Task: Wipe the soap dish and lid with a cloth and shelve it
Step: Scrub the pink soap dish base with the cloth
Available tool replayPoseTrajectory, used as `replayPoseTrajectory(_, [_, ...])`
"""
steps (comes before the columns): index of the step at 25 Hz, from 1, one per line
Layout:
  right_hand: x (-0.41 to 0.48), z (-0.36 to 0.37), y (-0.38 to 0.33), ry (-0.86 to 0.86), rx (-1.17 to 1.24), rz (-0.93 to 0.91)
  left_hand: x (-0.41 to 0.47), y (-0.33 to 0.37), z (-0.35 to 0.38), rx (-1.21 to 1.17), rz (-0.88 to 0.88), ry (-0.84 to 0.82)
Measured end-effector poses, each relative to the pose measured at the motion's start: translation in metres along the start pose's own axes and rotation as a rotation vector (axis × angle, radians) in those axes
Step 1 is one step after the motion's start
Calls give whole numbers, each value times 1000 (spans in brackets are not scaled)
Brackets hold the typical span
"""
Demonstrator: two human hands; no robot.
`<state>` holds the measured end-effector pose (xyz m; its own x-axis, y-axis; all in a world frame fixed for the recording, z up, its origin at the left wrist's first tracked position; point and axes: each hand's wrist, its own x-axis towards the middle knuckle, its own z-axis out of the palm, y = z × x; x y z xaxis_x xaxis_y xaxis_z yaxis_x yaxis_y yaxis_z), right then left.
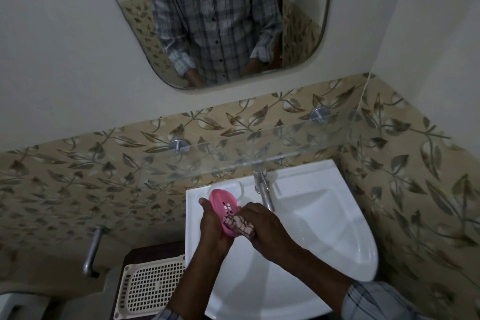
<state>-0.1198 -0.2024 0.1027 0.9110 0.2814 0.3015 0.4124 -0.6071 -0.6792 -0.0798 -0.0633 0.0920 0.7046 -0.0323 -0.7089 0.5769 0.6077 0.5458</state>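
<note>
Head view. Left grip (211, 226) is closed round the pink soap dish (224, 205), held tilted above the left rear corner of the white sink (324, 228), slotted face up. Right grip (265, 226) is closed on a patterned cloth (240, 226), which is pressed against the dish's near end. Tap (263, 189) stands just behind. Glass shelf (259, 149) is mounted on the tiled wall above the sink. White basket (153, 286) lies at lower left.
</note>
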Motion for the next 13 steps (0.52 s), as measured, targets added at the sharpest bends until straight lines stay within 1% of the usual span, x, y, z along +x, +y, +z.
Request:
replayPoseTrajectory(1, [3,4,-9,-2,116,186,2,-9,0,140,120,73])
replayPoseTrajectory(2, [10,4,-17,6,271,389,2,-16,0,257,211,99])
replayPoseTrajectory(3, [20,1,-21,30,473,591,2,-23,-1,335,275,82])
replayPoseTrajectory(4, [31,-4,-24,67,686,766,0,-27,-2,358,303,28])
replayPoseTrajectory(5, [43,-10,-23,128,829,877,0,-28,-5,371,320,-25])
replayPoseTrajectory(6, [54,-17,-18,185,802,910,0,-28,-7,369,328,-56])
replayPoseTrajectory(7, [63,-20,-12,203,633,867,-1,-26,-7,377,333,-63])
replayPoseTrajectory(8, [66,-21,-10,173,429,779,-1,-25,-6,388,337,-68])
replayPoseTrajectory(9, [64,-18,-13,110,246,654,0,-24,-5,392,337,-82])
replayPoseTrajectory(10, [58,-13,-15,45,128,499,1,-22,-3,375,332,-92])
replayPoseTrajectory(11, [46,-6,-16,-34,64,328,2,-16,-3,336,311,-79])
replayPoseTrajectory(13, [21,-1,-4,-226,9,13,5,-1,-9,220,224,-54])
